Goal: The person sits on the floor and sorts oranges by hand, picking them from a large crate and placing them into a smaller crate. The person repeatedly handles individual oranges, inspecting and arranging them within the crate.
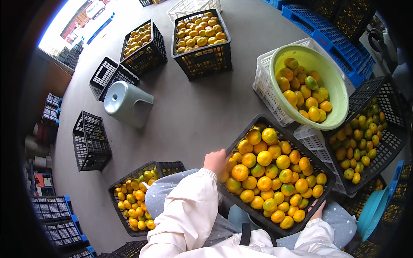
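A black plastic crate (pixel 250 208) full of orange and green-tinged mandarins (pixel 264 158) lies tilted before me, above my knees. My left hand (pixel 215 162) grips its left rim, the fingers partly hidden by the edge. At its lower right side is my right hand (pixel 317 209), closed around the rim, mostly hidden by the crate and sleeve. Just beyond the crate, a pale green plastic basin (pixel 338 96) with more mandarins rests on a white plastic crate (pixel 267 93). Another black crate (pixel 129 225) of mandarins sits beside my left knee.
A grey-blue plastic stool (pixel 129 103) stands at the left, near empty black crates (pixel 93 142). Two mandarin-filled crates (pixel 206 61) stand farther ahead. At the right are a large black crate (pixel 395 135) with mandarins, a turquoise basin (pixel 372 213) and blue pallets (pixel 342 48).
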### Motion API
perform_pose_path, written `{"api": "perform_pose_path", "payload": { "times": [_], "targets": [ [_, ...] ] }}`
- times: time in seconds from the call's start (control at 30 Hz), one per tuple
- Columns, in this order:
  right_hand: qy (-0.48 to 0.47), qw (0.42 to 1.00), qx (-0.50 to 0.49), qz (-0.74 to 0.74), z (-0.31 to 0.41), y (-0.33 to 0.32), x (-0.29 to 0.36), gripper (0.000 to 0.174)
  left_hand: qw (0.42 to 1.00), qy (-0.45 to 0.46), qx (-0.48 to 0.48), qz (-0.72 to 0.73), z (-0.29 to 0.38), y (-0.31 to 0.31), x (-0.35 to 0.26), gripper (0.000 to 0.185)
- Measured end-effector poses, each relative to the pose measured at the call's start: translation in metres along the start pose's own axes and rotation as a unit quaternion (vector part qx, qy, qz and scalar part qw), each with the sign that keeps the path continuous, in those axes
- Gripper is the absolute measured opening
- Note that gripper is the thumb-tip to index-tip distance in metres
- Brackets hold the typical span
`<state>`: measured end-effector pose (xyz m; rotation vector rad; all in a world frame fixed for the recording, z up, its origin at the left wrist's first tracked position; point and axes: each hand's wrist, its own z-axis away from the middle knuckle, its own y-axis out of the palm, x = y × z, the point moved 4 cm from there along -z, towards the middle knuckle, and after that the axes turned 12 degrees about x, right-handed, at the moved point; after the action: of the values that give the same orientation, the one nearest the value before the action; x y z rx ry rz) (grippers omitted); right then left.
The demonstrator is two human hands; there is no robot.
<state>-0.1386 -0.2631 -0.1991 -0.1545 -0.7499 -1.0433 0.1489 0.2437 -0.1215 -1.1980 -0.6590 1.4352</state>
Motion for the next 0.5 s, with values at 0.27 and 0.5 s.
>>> {"api": "perform_pose_path", "payload": {
  "times": [0.27, 0.5],
  "targets": [
    [-0.006, 1.0, -0.001, 0.007, 0.002, 0.025, -0.013, 0.076, 1.0, 0.01, -0.008, -0.021, -0.007, -0.012, 0.008, 0.043],
    [-0.017, 1.0, 0.005, -0.005, 0.003, 0.076, -0.031, 0.072, 0.995, 0.014, -0.056, -0.085, -0.052, -0.033, 0.02, 0.045]
  ]
}}
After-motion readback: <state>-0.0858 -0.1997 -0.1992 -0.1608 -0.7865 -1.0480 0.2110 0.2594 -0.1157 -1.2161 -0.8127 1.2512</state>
